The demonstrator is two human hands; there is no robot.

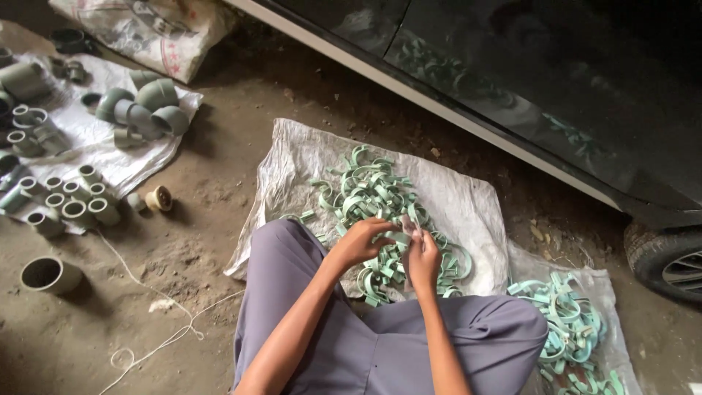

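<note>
A heap of pale green plastic pipe clamps (373,194) lies on a white woven sack (457,201) in front of my knees. Both hands are raised just above the near part of the heap. My left hand (362,243) and my right hand (423,257) meet fingertip to fingertip and pinch a small pale clamp piece (406,225) between them. My legs, in grey-purple trousers (380,344), frame the near edge of the sack.
A second pile of green clamps (567,325) sits in a clear bag at the right. Grey pipe elbows (146,106) and small fittings (69,201) lie on a white sheet at the left. A dark car body (556,80) and tyre (669,263) border the right. String (157,340) trails over the dirt floor.
</note>
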